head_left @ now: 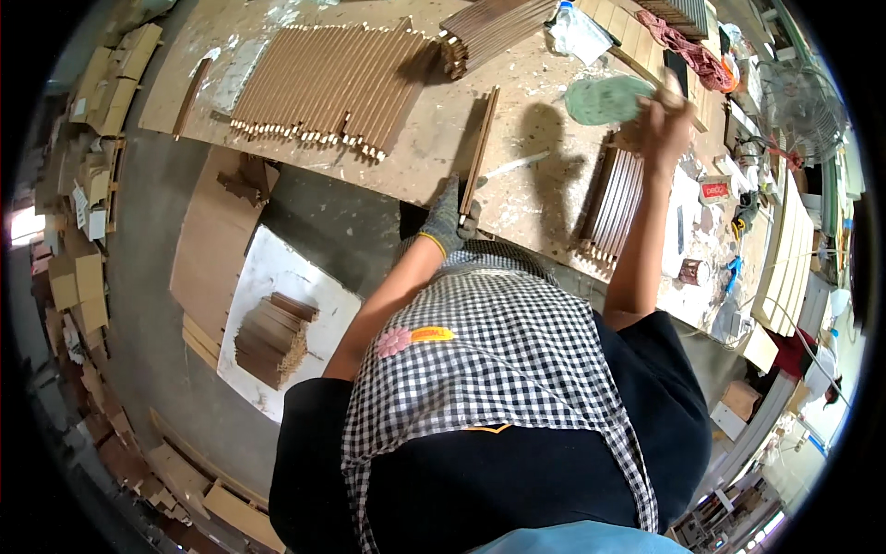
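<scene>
My left hand [449,220], in a grey knit glove with a yellow cuff, is closed round the near end of a slim brown wooden strip [481,143]. The strip points away from me over the worktable [406,171]. My bare right hand [664,127] is raised over the right part of the table, beside a pale green oval piece [604,100]. Motion smears its fingers, so whether it holds anything is unclear. Below it lies a bundle of similar strips [616,198], partly covered by my forearm.
A wide row of brown strips [323,83] lies at the back left, with another stack [494,32] beside it. More strips sit on a white board [263,249] to my lower left. A fan [798,111], a small red box [713,190] and a can [692,270] are at the right.
</scene>
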Motion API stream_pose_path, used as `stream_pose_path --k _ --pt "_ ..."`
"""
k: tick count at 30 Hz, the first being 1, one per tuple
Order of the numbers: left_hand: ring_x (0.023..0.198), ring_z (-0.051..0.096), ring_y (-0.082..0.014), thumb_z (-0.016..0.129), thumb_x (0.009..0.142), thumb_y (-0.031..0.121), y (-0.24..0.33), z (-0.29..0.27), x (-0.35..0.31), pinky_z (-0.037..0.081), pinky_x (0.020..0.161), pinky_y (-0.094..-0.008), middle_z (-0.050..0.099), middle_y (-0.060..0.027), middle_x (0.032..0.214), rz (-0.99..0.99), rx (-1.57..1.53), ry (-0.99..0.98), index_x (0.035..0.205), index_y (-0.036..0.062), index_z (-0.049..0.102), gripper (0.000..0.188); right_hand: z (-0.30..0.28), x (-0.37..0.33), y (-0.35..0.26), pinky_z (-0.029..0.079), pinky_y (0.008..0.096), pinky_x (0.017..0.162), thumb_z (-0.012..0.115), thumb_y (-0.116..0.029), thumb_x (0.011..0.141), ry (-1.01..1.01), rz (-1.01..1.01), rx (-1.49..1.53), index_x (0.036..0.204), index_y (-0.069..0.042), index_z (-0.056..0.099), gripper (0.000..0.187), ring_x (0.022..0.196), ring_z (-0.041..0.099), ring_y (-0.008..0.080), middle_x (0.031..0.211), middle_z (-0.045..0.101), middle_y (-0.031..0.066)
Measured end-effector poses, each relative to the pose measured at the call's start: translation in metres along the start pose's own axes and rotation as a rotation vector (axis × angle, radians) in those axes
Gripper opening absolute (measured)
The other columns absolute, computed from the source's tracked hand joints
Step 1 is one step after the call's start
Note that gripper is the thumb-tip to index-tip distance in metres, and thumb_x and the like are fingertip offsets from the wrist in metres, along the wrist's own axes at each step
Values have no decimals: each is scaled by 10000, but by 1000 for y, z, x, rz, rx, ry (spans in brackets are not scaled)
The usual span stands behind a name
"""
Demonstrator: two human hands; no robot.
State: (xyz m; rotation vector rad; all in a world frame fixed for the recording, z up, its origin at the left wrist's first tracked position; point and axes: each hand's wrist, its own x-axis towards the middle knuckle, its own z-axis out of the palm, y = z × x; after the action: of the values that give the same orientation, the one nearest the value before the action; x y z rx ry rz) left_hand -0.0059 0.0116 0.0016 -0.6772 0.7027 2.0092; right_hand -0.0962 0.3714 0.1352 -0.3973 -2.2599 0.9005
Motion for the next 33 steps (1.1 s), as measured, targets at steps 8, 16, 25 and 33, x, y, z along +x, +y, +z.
stream_pose_path --k 8,16,25,33 --pt "344 378 -109 415 942 690 -4 2 1 294 309 -246 537 1 597 6 -11 -31 1386 157 501 699 4 10 12 536 443 754 724 -290 882 -109 -168 -322 1225 3 501 503 953 665 353 1048 660 203" --pt "824 535 -163 406 1008 414 -25 -110 95 453 677 -283 578 -90 1011 225 -335 -272 1201 103 548 392 57 -170 -110 540 377 714 678 -67 843 -1093 -288 -233 1241 -9 574 416 757 642 199 1034 708 101" --pt "735 465 -170 400 1017 376 -37 -106 118 355 656 -306 515 -33 885 259 -259 -325 1101 127 536 296 68 -236 -62 453 374 971 697 -23 711 -798 -826 -40 1341 -89 579 643 1090 581 271 1433 529 111" --pt "461 496 -100 400 1040 375 -19 -25 44 362 328 -228 558 10 680 115 -187 -39 1017 141 587 300 85 -202 -5 487 398 879 646 -20 775 -614 -542 -100 1202 -33 636 427 977 597 335 1247 633 163"
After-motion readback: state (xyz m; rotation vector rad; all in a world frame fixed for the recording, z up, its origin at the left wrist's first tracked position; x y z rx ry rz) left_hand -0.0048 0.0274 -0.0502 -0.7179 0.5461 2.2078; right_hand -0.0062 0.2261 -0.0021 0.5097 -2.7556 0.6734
